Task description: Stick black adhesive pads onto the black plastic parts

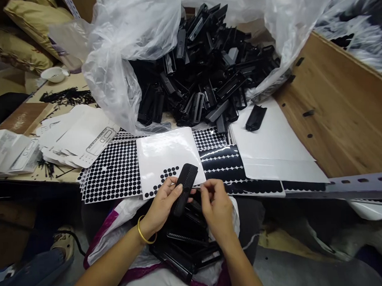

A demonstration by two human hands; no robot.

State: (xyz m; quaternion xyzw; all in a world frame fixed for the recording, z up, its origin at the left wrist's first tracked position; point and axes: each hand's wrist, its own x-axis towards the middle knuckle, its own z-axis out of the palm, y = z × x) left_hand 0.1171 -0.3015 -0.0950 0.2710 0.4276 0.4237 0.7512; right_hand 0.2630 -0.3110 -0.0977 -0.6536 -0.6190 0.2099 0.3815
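My left hand [163,202] is closed around a black plastic piece [186,183], long and narrow with a ribbed texture, tilted up to the right. My right hand [217,207] is curled into a pinch just right of that piece, and whatever its fingertips hold is hidden. Behind both hands lies a white sheet [166,146] with several black round stickers [169,172] along its lower part. Below them, more black plastic pieces [183,248] fill an open bag [103,235] on my lap.
A big heap of black plastic parts [207,75] spills from a clear plastic bag [111,62]. Sheets of black dots [113,176] lie left, printed cards [79,131] beyond them. White sheets [267,139] and a wooden panel [344,107] are right. The metal table edge [363,185] runs in front.
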